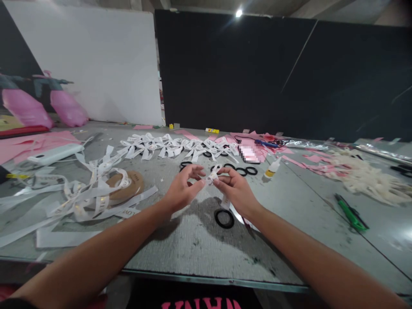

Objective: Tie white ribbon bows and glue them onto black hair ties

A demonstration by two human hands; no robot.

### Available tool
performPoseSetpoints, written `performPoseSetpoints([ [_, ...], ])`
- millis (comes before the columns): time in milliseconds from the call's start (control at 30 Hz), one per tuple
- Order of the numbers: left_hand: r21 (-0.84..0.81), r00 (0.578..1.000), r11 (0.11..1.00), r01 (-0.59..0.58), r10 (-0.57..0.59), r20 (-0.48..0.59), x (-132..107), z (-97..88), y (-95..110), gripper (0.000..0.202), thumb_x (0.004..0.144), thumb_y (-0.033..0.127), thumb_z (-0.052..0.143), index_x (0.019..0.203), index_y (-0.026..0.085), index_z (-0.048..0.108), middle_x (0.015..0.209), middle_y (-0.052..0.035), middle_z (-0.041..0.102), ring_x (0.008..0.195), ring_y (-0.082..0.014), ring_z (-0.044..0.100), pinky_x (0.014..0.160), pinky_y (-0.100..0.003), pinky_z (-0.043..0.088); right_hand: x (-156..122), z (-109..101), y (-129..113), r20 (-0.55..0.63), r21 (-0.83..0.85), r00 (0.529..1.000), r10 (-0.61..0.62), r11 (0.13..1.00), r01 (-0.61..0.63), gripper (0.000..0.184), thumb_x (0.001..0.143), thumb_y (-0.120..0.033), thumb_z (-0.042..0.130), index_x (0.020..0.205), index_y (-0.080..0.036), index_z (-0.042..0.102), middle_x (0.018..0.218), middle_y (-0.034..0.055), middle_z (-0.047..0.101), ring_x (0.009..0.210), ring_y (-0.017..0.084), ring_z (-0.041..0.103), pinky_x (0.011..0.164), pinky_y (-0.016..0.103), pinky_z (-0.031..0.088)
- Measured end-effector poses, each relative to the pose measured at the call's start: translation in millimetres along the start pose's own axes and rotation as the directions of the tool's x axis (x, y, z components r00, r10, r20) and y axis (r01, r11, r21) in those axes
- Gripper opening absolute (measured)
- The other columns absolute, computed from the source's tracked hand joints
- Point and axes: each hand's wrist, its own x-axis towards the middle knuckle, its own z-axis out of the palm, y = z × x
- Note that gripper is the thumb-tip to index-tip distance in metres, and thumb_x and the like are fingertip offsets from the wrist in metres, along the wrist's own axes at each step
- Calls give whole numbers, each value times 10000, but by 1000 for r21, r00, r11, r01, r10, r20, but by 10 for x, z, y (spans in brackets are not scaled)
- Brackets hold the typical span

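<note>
A small white ribbon bow (213,175) is pinched between the thumb and fingers of my right hand (236,191), above the middle of the table. Just left of it is my left hand (185,184), thumb and fingers apart, their tips close to the bow. Whether the left thumb touches it is hard to see. From under my right hand a ribbon tail (225,202) hangs down. Below lies a black ring (224,218), flat on the table. A white and dark object beside the ring is partly covered by my right hand and forearm. Several more black rings (251,171) lie behind my hands.
Many white bows (162,146) lie in a row at the back. Left are loose printed ribbons (93,206) and a cardboard ribbon spool (137,184). A small glue bottle (273,168), a green cutter (350,214) and cream fabric (380,182) lie to the right.
</note>
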Motion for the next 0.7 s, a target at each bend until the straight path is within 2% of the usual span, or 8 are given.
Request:
performPoseSetpoints([
  [67,134,982,974,-182,186,-16,-17,-21,10,290,805,257,603,1073,168,539,1106,-115,609,968,-196,579,709,-278,480,-4,2,-1,-7,20,1000,-6,1000,6,416,739,-413,736,1011,-228,481,779,-27,688,647,121,585,603,239,403],
  [133,275,944,907,-319,331,2,-18,-33,6,198,800,256,613,968,175,546,1047,-101,597,959,-197,560,699,-275,467,-7,7,1,-20,24,1000,-22,999,22,413,753,-427,720,1007,-242,452,741,-46,670,623,117,560,592,237,396],
  [200,387,926,853,-349,378,2,-4,-33,-9,147,801,275,634,882,182,555,961,-81,606,925,-195,558,703,-280,454,-10,14,3,-39,7,998,-40,999,40,408,767,-439,701,1006,-251,430,722,-54,658,631,124,557,608,246,409],
  [300,439,954,862,-253,299,-38,23,-19,-30,187,798,342,672,849,186,582,883,-60,625,836,-181,568,698,-288,441,-21,23,-8,-42,-21,998,-55,998,54,405,782,-440,682,1031,-252,424,718,-57,645,639,127,552,624,254,418],
  [467,343,987,930,-129,153,-45,42,-9,-14,215,787,383,695,841,184,636,838,-50,668,778,-176,585,718,-295,433,-50,40,-59,14,-21,998,-63,998,64,478,805,-402,663,1190,-246,429,748,-45,638,676,128,566,637,253,419],
  [600,284,994,953,-109,112,5,64,-18,-30,196,804,380,669,790,186,646,787,-34,655,743,-170,576,702,-292,420,-63,56,-82,29,-5,998,-64,998,64,507,802,-381,667,1223,-224,432,751,-33,631,675,126,556,641,257,423],
  [700,241,990,961,-136,143,-13,87,-20,-64,182,819,350,638,747,184,630,786,-33,627,776,-176,574,731,-295,418,-47,51,-54,-54,-27,995,-83,996,82,495,779,-400,691,1186,-224,472,769,-30,602,650,117,522,618,253,423],
])
